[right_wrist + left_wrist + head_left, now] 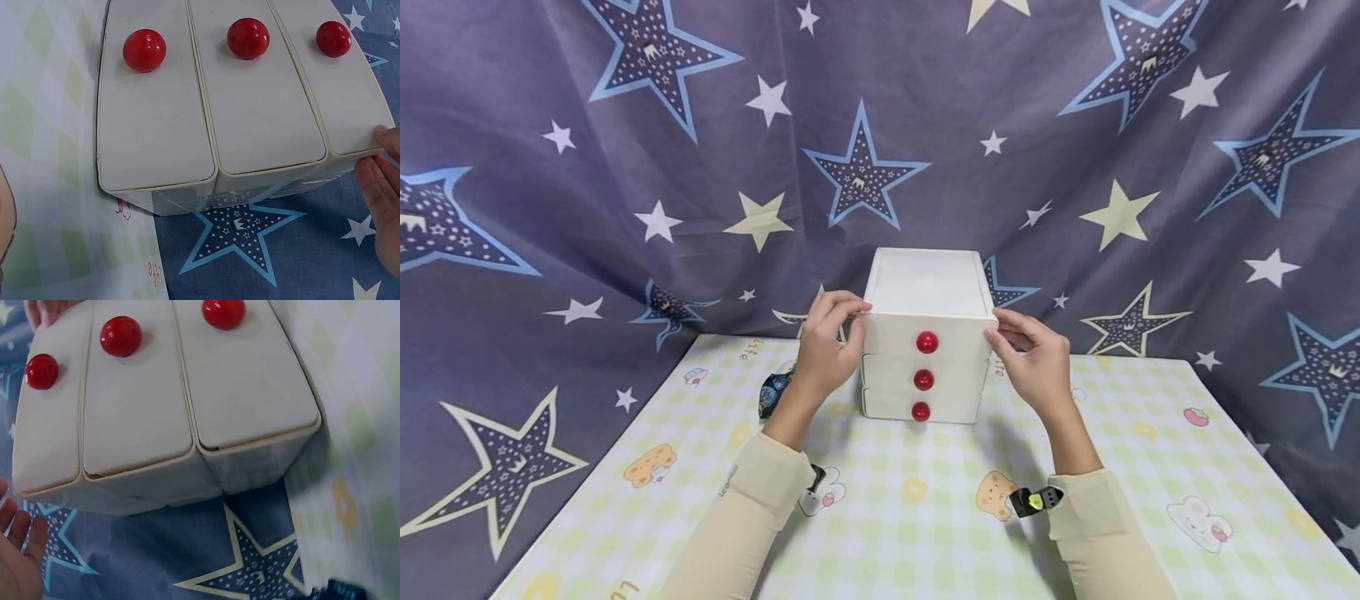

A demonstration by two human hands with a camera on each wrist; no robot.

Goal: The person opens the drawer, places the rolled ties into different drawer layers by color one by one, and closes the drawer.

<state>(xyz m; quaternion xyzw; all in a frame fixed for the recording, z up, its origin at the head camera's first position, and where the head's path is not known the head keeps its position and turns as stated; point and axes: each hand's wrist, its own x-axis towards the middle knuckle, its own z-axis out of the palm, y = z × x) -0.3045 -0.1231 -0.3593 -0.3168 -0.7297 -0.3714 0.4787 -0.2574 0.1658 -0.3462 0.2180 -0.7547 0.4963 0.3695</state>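
A small white cabinet (925,287) with three stacked drawers stands on the table, each drawer with a red ball knob (927,342). My left hand (831,333) is at its top left front corner, fingertips touching the edge of the top drawer. My right hand (1018,337) is at the top right front corner, fingers fairly straight against the side. All three drawers look closed. The left wrist view shows the cabinet (137,406) front with my left hand (15,562) just beside it. In the right wrist view, my right hand (384,200) touches the top drawer's corner of the cabinet (262,106).
The table carries a pale green checked mat (910,517) with cartoon animals. A dark patterned object (772,392) lies on it behind my left wrist. A star-printed purple cloth (625,208) hangs behind and around the table.
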